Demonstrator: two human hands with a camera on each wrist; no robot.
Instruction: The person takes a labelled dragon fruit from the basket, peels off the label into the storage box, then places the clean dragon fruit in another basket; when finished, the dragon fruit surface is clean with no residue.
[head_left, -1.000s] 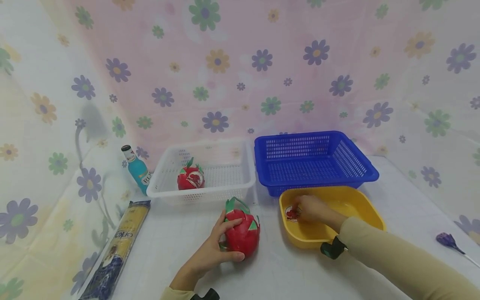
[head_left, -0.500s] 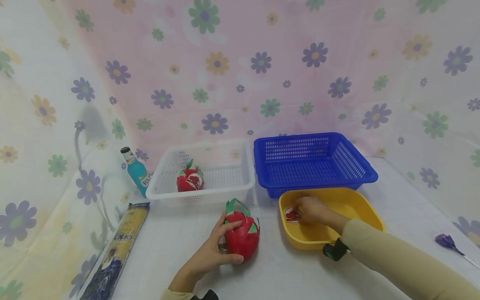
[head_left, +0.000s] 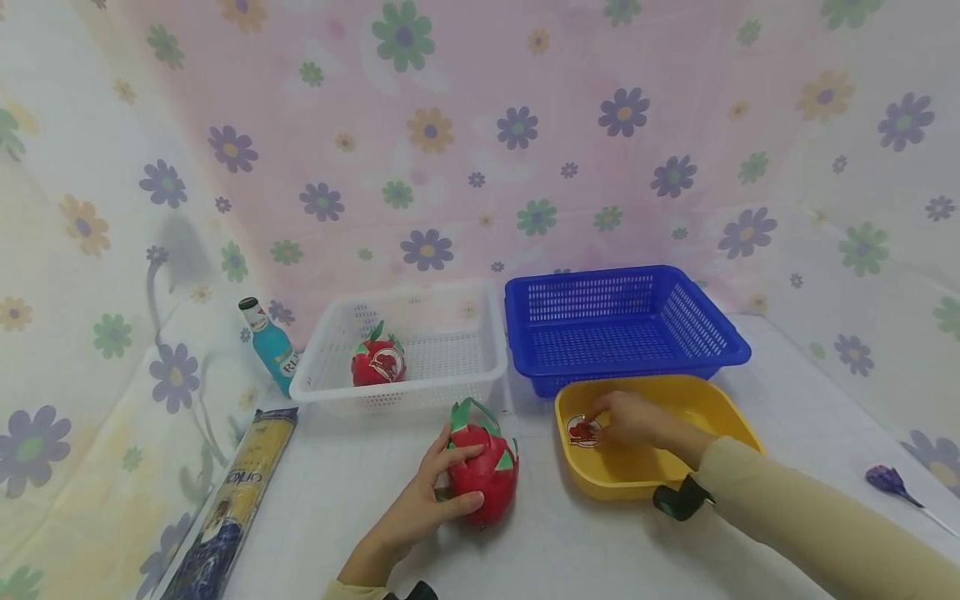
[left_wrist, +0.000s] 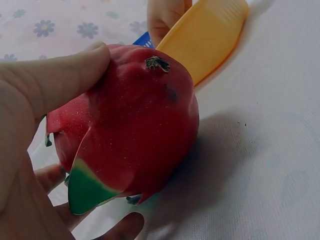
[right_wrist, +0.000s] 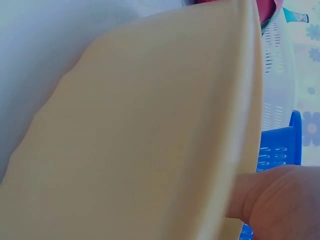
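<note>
My left hand holds a red artificial dragon fruit with green leaf tips on the white table, its thumb and fingers round the near and left sides. In the left wrist view, the thumb lies over the skin of the fruit, near the dark stub at its end. My right hand reaches into a yellow basin. Its fingertips point down at the edge of a round red-and-white sticker at the basin's left inner side. The basin wall blocks those fingertips in the right wrist view, so their grip is unclear.
Behind stand a white crate with another dragon fruit and a blue crate. At left are a blue bottle and a long spaghetti packet. A purple flower lies far right.
My right hand has shifted slightly right inside the basin, uncovering more of the sticker. The left hand and its dragon fruit stay in place. The head view has drifted a little.
</note>
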